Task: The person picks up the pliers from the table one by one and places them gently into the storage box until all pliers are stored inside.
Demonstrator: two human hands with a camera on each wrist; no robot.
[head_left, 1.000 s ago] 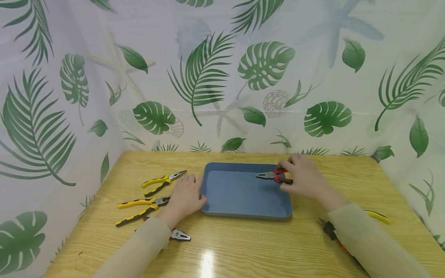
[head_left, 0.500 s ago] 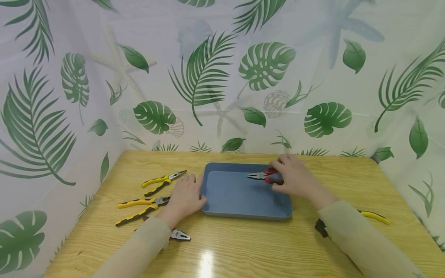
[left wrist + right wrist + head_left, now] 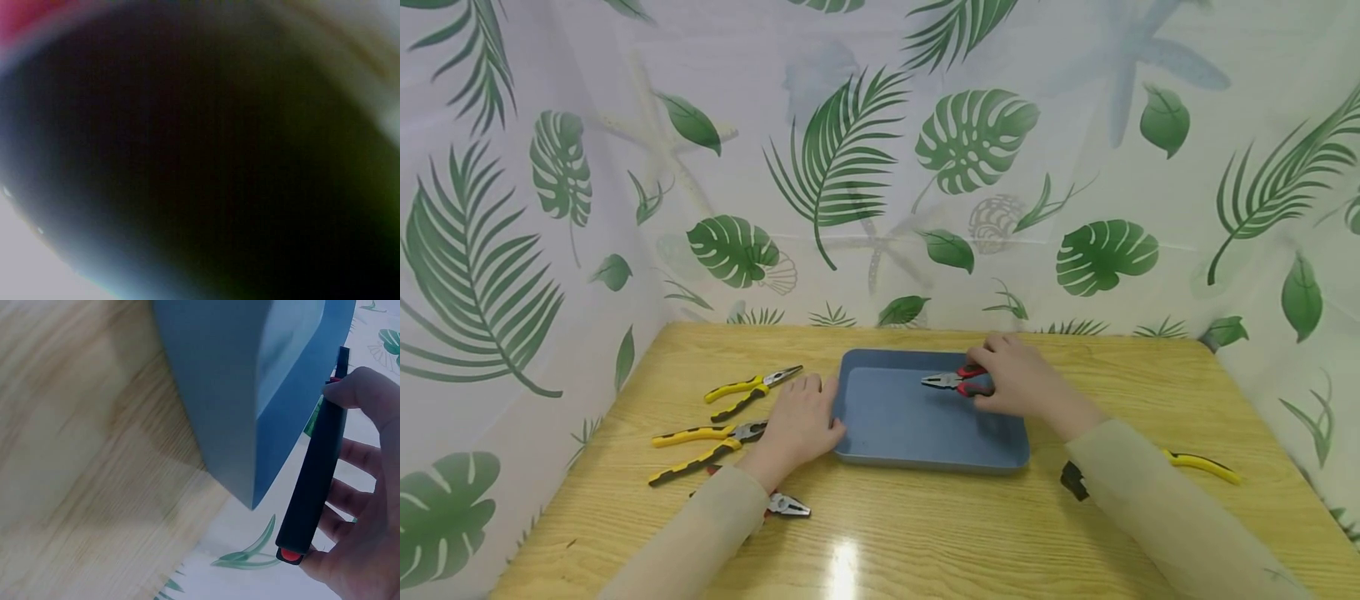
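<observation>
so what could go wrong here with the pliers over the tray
1. The right hand grips the red pliers by the handles only, nose out over the blue tray; a loose grip might let them drop and clatter.
2. The left hand only rests against the tray's left edge, so a knock could slide it.
3. The right sleeve lies over the pliers near the table's right edge and might drag them off.

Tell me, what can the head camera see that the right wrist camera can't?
Only the head view shows the left hand resting against the tray's left edge, the yellow-handled pliers beside it and the leaf-print curtain. Only the right wrist view shows the butt end of the handle close up. Both show the right hand gripping the red-and-black pliers over the blue tray on the wooden table.
</observation>
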